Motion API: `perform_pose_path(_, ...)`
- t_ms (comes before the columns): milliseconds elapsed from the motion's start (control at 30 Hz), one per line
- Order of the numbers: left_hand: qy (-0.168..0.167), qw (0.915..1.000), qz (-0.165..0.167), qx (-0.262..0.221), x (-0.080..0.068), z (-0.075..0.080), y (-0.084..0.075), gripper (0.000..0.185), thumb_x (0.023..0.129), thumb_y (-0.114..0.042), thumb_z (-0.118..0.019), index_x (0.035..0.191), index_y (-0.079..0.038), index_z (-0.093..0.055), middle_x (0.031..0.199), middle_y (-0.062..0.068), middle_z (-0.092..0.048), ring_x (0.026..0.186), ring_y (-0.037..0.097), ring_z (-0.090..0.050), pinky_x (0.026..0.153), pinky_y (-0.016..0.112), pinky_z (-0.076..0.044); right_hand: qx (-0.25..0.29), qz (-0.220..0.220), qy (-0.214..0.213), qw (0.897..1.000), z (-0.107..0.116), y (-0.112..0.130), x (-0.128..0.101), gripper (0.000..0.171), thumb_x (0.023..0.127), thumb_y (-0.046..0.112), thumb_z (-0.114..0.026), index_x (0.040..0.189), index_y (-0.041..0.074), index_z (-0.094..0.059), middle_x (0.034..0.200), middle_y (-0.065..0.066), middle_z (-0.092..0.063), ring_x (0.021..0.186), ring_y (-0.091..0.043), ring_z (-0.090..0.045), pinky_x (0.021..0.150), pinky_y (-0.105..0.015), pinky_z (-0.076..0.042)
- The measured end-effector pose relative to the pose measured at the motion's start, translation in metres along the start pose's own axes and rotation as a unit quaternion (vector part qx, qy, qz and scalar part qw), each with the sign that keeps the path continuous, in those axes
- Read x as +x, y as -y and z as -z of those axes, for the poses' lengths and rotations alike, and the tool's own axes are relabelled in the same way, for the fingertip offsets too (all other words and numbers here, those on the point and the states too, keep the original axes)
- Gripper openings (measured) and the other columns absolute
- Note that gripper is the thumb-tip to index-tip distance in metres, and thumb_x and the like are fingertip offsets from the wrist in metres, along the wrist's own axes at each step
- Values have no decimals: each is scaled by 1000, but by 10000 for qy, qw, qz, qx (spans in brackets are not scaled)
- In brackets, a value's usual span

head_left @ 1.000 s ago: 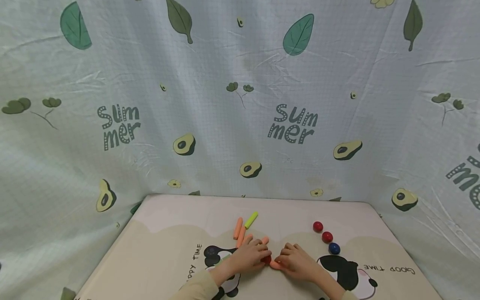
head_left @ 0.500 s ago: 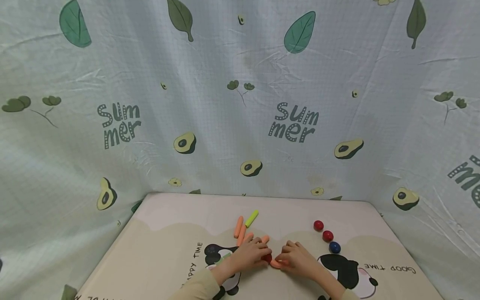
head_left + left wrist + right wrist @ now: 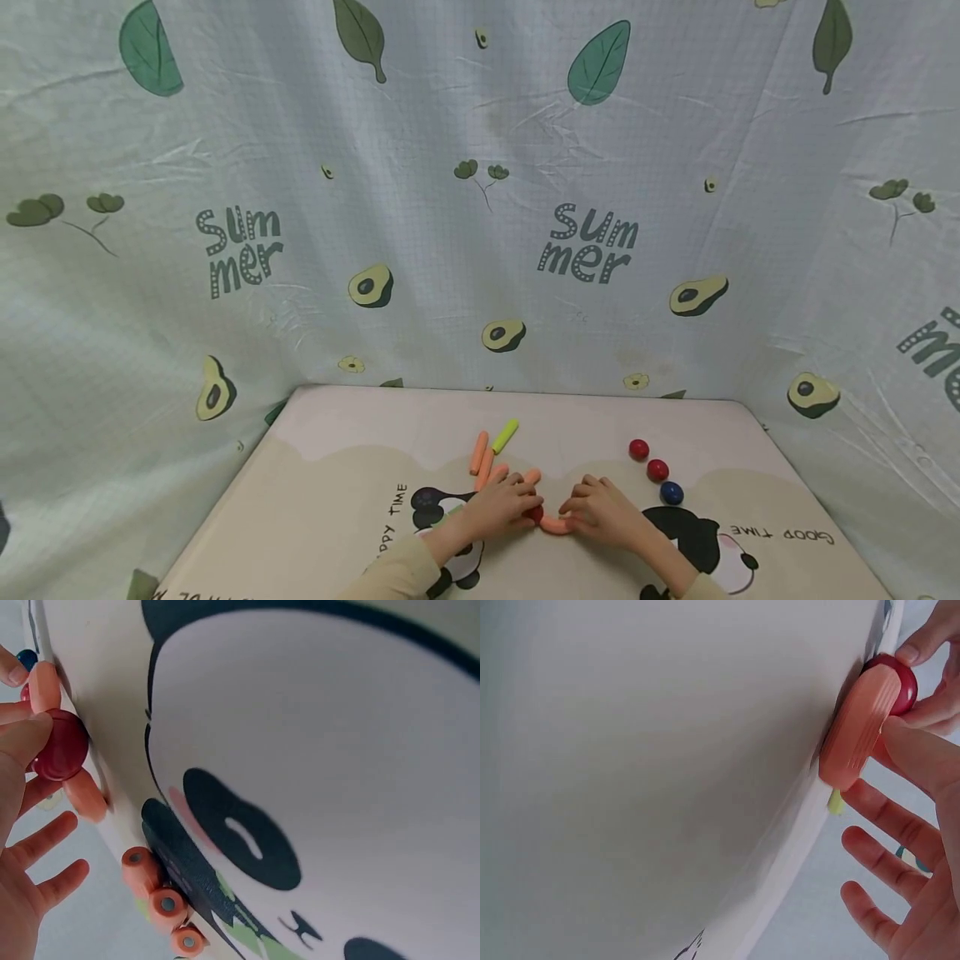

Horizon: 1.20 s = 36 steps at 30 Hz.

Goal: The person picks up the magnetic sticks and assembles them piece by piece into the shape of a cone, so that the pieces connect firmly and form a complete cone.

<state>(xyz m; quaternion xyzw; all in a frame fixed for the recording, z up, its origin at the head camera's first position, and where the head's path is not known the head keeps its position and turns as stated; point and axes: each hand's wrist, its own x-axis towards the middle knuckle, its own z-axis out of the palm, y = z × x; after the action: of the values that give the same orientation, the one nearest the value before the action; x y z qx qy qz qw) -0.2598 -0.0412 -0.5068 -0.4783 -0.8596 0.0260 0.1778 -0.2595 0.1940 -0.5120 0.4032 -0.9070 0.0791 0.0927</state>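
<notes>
A dark red ball (image 3: 534,514) sits on the panda mat (image 3: 337,500), and my left hand (image 3: 525,508) pinches it between thumb and fingertip. The ball (image 3: 60,746) shows in the left wrist view with my other fingers spread. My right hand (image 3: 573,518) pinches an orange ribbed stick (image 3: 555,525) whose end meets the ball. In the right wrist view my thumb presses the stick (image 3: 859,727) against the ball (image 3: 901,681), the remaining fingers straight.
Two red balls (image 3: 639,449) (image 3: 657,470) and a blue ball (image 3: 671,492) lie to the right. Orange sticks (image 3: 481,454) and a yellow-green stick (image 3: 505,435) lie beyond my left hand. An avocado-print cloth (image 3: 480,250) walls in the mat on three sides.
The hands stay nearly where they were. The orange stick has turned flatter across the mat, with its end against the red ball.
</notes>
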Motion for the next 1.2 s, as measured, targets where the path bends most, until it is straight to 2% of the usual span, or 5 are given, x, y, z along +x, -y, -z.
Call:
perform_pose_path(333,175,9997,17,197,2,5,3,30,83,-43,-56,109,-29,-60,98,-6,-55,89,11,-46,76,25,-36,21,-616,-216,9979,4,-15,-5,9,77,23,-66,85,25,-68,80,13,-57,80,-7,-47,67,-31,-39)
perform_pose_path(700,207,9991,358,1,4,5,4,33,85,-49,-49,108,-29,-59,89,-4,-51,80,11,-41,70,24,-30,-157,-944,-854,9917,2,-36,-9,11,74,17,-70,84,17,-68,81,6,-60,76,-12,-48,63,-29,-39)
perform_pose_path(833,245,9985,497,-41,5,2,4,29,88,-48,-45,104,-29,-59,84,-5,-47,75,10,-36,66,23,-25,-514,-1298,-1056,9846,3,-44,-11,12,72,18,-71,83,17,-67,81,4,-60,75,-12,-49,63,-30,-40)
perform_pose_path(1000,348,9977,564,102,6,-1,5,28,88,-50,-42,100,-30,-58,81,-5,-45,73,10,-33,64,24,-20,-657,-1672,-1377,9740,6,-51,-12,13,71,14,-72,83,14,-67,79,1,-59,74,-17,-51,62,-35,-40)
perform_pose_path(1200,605,9957,696,50,8,-2,6,29,87,-53,-41,93,-31,-59,80,-6,-45,75,11,-35,73,34,-35,-1059,-1768,-1868,9605,5,-63,-13,15,69,11,-72,83,13,-66,78,-3,-58,75,-24,-52,58,-40,-40)
